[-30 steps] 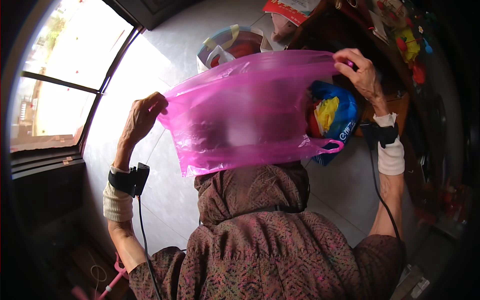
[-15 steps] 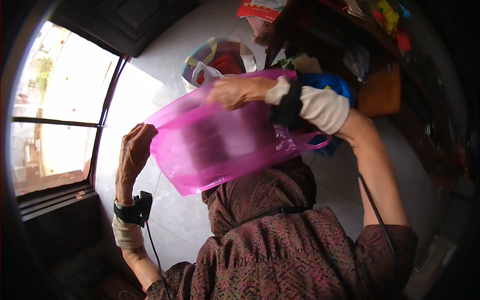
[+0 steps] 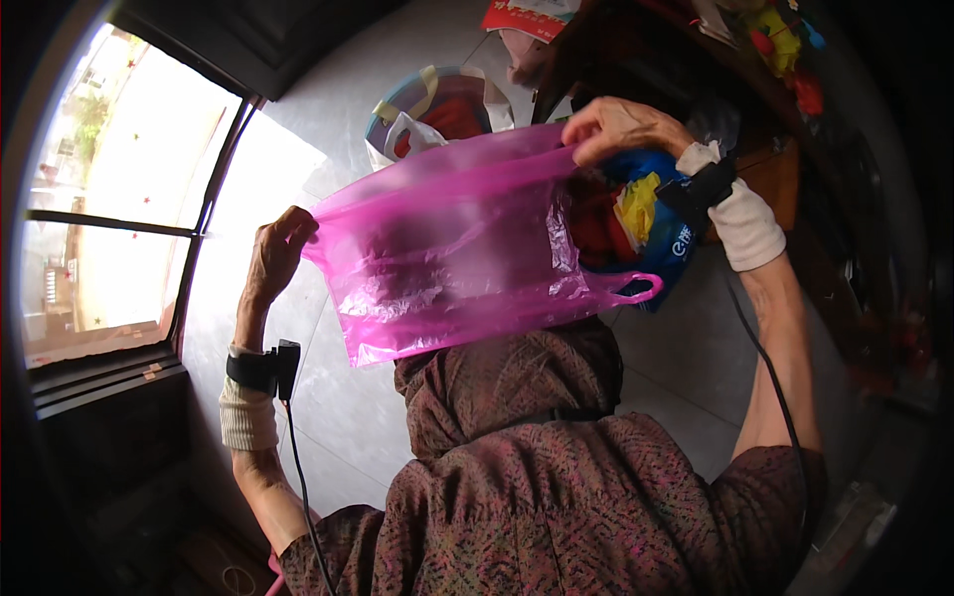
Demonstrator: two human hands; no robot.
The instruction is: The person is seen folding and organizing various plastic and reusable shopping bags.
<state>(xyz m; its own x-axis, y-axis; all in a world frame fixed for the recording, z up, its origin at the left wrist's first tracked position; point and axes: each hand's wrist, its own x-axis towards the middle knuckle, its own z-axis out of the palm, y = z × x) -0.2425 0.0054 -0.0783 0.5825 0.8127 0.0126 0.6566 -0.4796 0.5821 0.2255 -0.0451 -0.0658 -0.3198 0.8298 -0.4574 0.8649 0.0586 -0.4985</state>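
Note:
A thin, see-through pink plastic bag is stretched out sideways above my lap. My left hand is closed on its far left corner, thumb and fingers pinched together. At the far right corner, the curled fingers of my right hand grip the upper edge of the bag. One handle loop of the bag hangs loose at its near right. Creases run across the plastic, and my patterned clothing meets its near edge.
Beyond the bag stands a round tub with red cloth and a white bag. A blue bag holding red and yellow things lies under my right wrist. Dark furniture is at the far right, a bright window at the left.
My right hand has moved right, from over the middle of the bag to its far right corner. The blue bag's contents have come into view. My left hand keeps its hold.

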